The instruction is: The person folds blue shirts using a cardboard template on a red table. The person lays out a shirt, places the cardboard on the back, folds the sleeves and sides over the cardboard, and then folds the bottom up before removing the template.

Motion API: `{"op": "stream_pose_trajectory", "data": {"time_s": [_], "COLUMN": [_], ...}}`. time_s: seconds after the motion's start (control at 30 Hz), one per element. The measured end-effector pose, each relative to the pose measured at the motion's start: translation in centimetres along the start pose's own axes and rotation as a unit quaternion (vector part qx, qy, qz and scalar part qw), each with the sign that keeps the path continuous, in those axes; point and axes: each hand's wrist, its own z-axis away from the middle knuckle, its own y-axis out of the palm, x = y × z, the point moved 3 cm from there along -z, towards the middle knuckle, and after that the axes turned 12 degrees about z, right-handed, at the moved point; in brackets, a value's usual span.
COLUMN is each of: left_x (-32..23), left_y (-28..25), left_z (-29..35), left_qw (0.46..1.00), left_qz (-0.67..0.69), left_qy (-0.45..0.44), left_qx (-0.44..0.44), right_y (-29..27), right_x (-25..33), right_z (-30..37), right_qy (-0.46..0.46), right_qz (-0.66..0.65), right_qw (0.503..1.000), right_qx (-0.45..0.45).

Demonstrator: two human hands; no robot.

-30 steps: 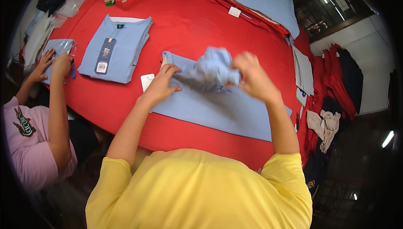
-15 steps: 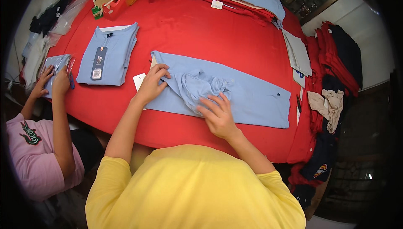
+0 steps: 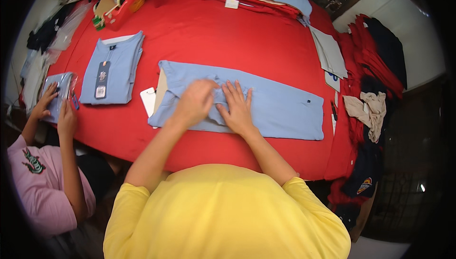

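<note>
both hands now flat on shirt [image 3: 266,102] mid table [image 3: 228,36], left hand [image 3: 195,101] slid in beside right hand [image 3: 236,109] (palms open, gripping nothing). folded shirt [image 3: 111,69], phone [image 3: 148,101] lie left.

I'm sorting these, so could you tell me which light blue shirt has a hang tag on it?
The folded shirt left of the hands; the long one shows none.

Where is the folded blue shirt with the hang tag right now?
In the head view, the folded blue shirt lies on the red table at upper left, left of the long blue garment under both hands, below the tape dispenser.
</note>
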Motion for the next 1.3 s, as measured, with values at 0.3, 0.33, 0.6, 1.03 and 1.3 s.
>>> {"op": "stream_pose_trajectory", "data": {"time_s": [0.3, 0.33, 0.6, 1.03, 1.3], "left_x": [-1.4, -2.3, -2.5, -1.0, -0.9], "left_y": [4.1, 4.0, 9.8, 9.7, 8.4], "left_z": [-0.3, -0.7, -1.9, -1.5, -1.7], "left_qw": [0.99, 0.987, 0.983, 0.992, 0.994], "left_qz": [-0.124, -0.135, -0.122, -0.083, 0.04], "left_qy": [0.062, 0.071, 0.11, 0.04, 0.007], "left_qx": [-0.039, -0.052, 0.079, 0.09, 0.104], "right_y": [-9.3, -10.1, -9.2, -5.4, -5.8], "right_x": [-23.8, -24.7, -30.9, -2.8, -6.5], "right_z": [12.5, 14.3, 19.2, 4.4, 6.1], "right_qy": [0.562, 0.586, 0.569, 0.186, 0.322], "right_qz": [0.227, 0.241, 0.037, -0.03, -0.402], "right_qw": [0.796, 0.773, 0.821, 0.982, 0.857], "right_qx": [0.002, 0.025, -0.042, -0.007, 0.02]}}
